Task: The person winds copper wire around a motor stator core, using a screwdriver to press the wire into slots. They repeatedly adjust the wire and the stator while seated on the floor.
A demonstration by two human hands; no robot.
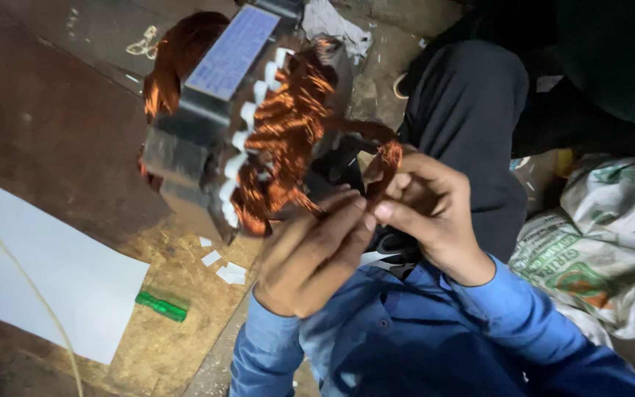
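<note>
Two bare hands meet at the centre of the view, working on the copper winding (288, 140) of a motor stator (218, 110). The stator, a dark laminated block with white insulation strips in its slots, sits at about eleven o'clock from the hands. The left hand (310, 254) has its fingers extended and pressed together on a bundle of copper wire. The right hand (428, 213), at three o'clock from the left, pinches a loop of copper coil (380, 158) between thumb and curled fingers. At eight o'clock lie a green-handled tool (161, 306) and a white sheet (53, 272) on the wooden surface. A printed sack (597, 250) lies at three o'clock.
</note>
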